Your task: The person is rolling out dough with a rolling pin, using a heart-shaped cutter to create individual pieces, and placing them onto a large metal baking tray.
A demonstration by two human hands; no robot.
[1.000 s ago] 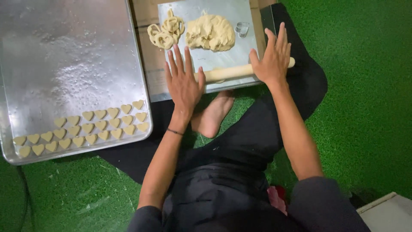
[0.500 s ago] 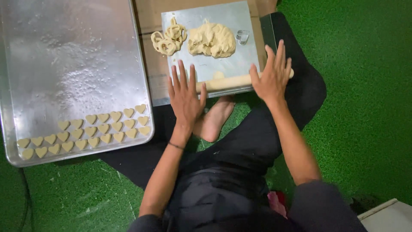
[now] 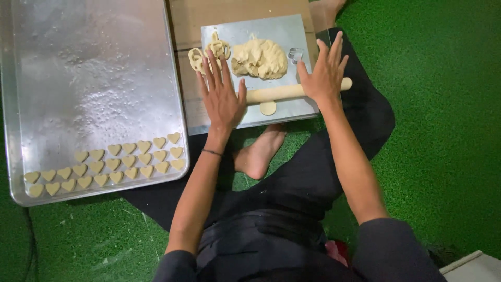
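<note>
Where the metal board (image 3: 297,31) lies: rolling pin (image 3: 276,93) under flat left hand (image 3: 222,96) and right hand (image 3: 326,73), each grip wide.

The person is wearing dark trousers, a dark top with sleeves pushed up past the elbows, a thin dark band (image 3: 212,152) circling the left wrist, and going barefoot.

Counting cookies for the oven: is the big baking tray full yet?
No. The tray holds heart cookies only along its near edge.

Home floor baking spot: green turf mat (image 3: 433,120), metal baking tray (image 3: 94,78), dough (image 3: 259,58).
</note>
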